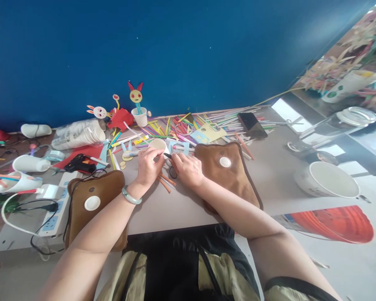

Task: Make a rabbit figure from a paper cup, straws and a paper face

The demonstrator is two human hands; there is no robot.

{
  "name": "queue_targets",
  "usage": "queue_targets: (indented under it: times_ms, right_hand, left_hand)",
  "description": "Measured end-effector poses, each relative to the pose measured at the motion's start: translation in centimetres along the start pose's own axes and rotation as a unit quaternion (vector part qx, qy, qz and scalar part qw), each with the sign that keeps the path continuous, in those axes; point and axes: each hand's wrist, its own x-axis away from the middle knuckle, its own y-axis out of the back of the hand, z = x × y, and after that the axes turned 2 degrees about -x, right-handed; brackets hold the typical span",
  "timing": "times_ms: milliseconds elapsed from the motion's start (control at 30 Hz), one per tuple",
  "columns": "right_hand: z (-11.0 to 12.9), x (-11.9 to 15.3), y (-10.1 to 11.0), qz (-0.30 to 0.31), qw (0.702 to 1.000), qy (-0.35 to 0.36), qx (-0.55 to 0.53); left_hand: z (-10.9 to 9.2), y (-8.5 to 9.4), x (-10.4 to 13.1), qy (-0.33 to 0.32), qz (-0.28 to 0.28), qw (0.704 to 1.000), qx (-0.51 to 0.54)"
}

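Note:
Near the table's middle, my left hand (150,165) is closed on the side of a white paper cup (158,145), whose mouth faces up. My right hand (188,169) is closed around a slim black tool (168,155); its tip points at the cup and most of it is hidden by the fingers. A dark loop (173,172) shows just under the right hand; I cannot tell whether it belongs to the tool. Brown pipe cleaners (165,184) lie between my wrists. A paper rabbit-ear cutout (127,152) lies left of the cup.
Brown hot-water bags (217,161) flank my arms. Pipe cleaners and markers crowd the back, with a phone (252,125) at right. Finished paper figures (135,97) stand by the blue wall. A power strip (54,209), glue gun (80,163) and stacked cups (87,136) are at left.

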Motion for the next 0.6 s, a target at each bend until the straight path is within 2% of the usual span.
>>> queue_targets:
  times_ms: [133,233,367,467,600]
  right_hand:
    - [-0.3,0.0,-0.1,-0.003,0.993,-0.062,-0.104]
    - [-0.5,-0.2,-0.2,-0.029,0.973,-0.088,-0.210]
    - [-0.4,-0.4,-0.1,-0.044,0.943,-0.097,-0.314]
    - [-0.1,-0.5,0.2,-0.040,0.927,-0.106,-0.357]
    - [0.1,-0.4,0.4,-0.038,0.923,-0.114,-0.366]
  left_hand:
    - [1.1,0.5,-0.5,0.027,-0.028,0.999,0.008]
    - [1.6,0.7,-0.7,0.082,-0.048,0.994,0.057]
    - [1.2,0.6,-0.7,0.137,-0.048,0.984,0.101]
    - [0.9,0.4,-0.6,0.151,-0.038,0.980,0.125]
    - [0.8,0.3,-0.6,0.161,-0.028,0.976,0.147]
